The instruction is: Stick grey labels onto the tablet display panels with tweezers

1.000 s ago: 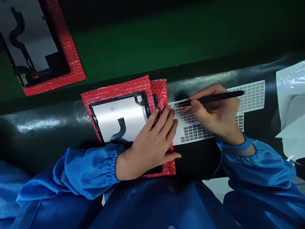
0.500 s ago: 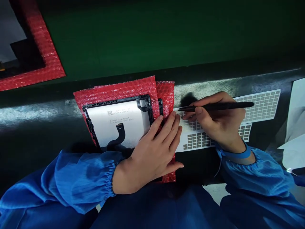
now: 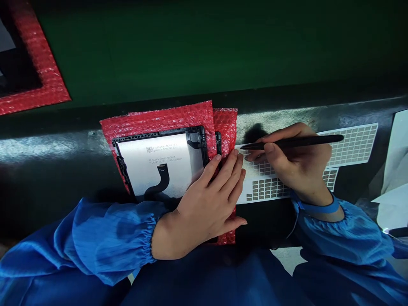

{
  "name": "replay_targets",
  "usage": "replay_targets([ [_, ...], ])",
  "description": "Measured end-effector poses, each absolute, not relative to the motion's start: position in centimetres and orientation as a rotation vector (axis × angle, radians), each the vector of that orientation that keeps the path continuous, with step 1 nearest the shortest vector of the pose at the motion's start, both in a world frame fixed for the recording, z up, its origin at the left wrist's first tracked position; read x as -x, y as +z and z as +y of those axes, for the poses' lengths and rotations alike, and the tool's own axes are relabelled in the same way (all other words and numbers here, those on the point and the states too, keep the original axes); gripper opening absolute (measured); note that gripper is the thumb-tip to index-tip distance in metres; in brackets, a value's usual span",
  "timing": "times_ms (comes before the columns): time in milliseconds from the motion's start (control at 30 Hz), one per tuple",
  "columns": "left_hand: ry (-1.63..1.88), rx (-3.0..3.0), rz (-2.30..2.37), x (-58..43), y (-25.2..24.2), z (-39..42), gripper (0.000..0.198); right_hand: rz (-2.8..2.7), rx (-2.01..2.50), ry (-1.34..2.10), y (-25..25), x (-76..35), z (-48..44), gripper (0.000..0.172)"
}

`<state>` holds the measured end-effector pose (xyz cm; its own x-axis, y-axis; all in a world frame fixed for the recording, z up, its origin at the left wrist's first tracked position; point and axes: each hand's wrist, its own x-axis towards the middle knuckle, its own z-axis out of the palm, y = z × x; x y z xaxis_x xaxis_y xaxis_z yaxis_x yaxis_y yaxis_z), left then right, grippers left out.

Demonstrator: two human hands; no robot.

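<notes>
A tablet display panel [image 3: 159, 163] with a black frame lies face down on red bubble wrap [image 3: 156, 119], showing its silver back, a printed label and a black flex cable [image 3: 162, 180]. My left hand [image 3: 204, 199] rests flat on the panel's lower right corner, fingers spread. To the right, my right hand [image 3: 298, 165] pinches a slim black pointed tool [image 3: 296, 142]. Its tip sits just above a white sheet of small grey pads [image 3: 264, 189], near the bubble wrap. My right hand hides part of that sheet.
A second panel on red bubble wrap [image 3: 38, 72] lies at the upper left, partly out of view, on a green mat [image 3: 191, 51]. A dark, glossy bench edge [image 3: 54, 148] runs across the view. White papers [image 3: 395, 182] stand at the far right.
The whole view has swung, so the upper left panel has slid further out of frame. My hands stay in the same places, and the tool tip stays over the pad sheet.
</notes>
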<state>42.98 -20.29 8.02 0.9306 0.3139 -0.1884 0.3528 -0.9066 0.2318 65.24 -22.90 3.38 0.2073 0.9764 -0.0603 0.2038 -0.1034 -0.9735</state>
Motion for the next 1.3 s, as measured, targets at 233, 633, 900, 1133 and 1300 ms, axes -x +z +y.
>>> replay_targets([
  [233,-0.216,-2.836,0.498,-43.0,8.0,-20.2,0.093,-1.132,1.451,1.024,3.3,-65.0,-22.2,0.007],
  [633,-0.021,-2.839,0.535,-41.3,11.7,-19.8,0.078,-0.953,1.543,0.840,10.1,-60.8,-20.8,0.006],
  [900,-0.192,-2.796,0.695,-33.8,11.9,-21.0,0.075,-1.107,1.341,1.110,10.3,-52.2,-20.7,0.008],
  [1133,-0.226,-2.788,0.779,-32.4,9.7,-21.0,0.065,-1.127,1.362,1.280,7.0,-48.5,-19.9,0.006],
  [1300,-0.108,-2.762,0.912,-32.6,9.6,-21.4,0.049,-1.141,1.431,1.254,6.2,-48.0,-19.7,0.009],
])
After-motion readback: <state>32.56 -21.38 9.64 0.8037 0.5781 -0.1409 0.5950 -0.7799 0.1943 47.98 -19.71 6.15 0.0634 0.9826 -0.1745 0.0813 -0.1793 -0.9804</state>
